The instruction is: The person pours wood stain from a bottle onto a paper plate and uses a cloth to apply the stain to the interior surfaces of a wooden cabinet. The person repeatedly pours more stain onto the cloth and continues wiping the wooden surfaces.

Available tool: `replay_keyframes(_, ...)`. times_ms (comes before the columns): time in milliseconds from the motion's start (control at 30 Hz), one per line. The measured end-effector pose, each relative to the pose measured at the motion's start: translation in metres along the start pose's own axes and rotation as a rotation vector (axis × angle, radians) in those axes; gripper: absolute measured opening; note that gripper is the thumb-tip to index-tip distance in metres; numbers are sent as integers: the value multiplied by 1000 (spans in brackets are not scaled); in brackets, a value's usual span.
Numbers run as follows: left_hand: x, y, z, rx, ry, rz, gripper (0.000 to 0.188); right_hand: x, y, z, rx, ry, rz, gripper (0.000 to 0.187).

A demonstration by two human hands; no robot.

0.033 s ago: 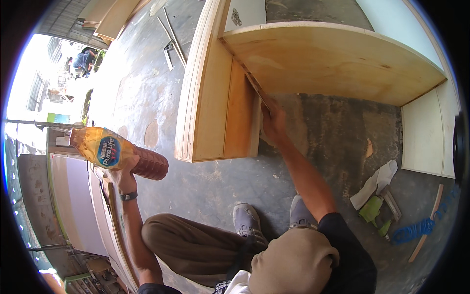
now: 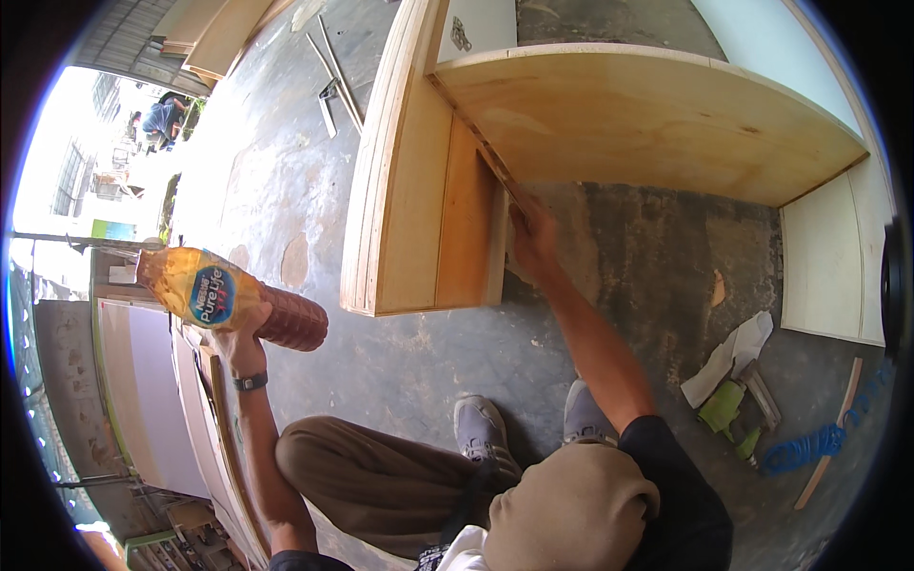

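A clear plastic bottle (image 2: 181,283) with a blue label and dark reddish-brown contents lies tilted in my left hand (image 2: 245,341), its fingers wrapped round the middle. My right hand (image 2: 535,238) is closed round a thin stick (image 2: 504,178), whose far end lies along the inner corner of a wooden cabinet frame. This corner is where the broad plywood panel (image 2: 628,119) meets the frame's left side (image 2: 407,209). The tip of the stick is too fine to make out.
On the concrete floor at right lie white and green scraps (image 2: 728,362), a coiled blue hose (image 2: 804,449) and a wooden strip (image 2: 830,433). Metal rods and a square (image 2: 329,92) lie beyond the frame. Boards (image 2: 152,395) lean at left. Another person (image 2: 164,119) is far off.
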State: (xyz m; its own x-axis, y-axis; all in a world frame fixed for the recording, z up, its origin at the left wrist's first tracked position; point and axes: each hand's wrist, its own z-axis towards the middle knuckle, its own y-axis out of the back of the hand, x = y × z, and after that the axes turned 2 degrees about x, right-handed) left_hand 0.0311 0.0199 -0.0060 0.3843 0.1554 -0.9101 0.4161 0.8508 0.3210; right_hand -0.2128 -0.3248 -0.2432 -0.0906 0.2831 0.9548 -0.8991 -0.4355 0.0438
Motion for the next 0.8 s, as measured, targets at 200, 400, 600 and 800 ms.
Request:
replay_keyframes(200, 6, 17, 1, -2, 10, -8, 55, 0, -5, -7, -27, -60, -86, 43)
replay_keyframes(400, -3, -11, 2, -7, -11, -103, 46, -19, -20, 3, -95, 126, -97, 53)
replay_keyframes(600, -3, -7, 1, -19, -23, -71, 45, -24, 15, -17, 182, -45, -65, 55)
replay_keyframes(800, 5, 5, 3, 60, -69, -81, 58, 49, 53, -161, 500, 26, -27, 56)
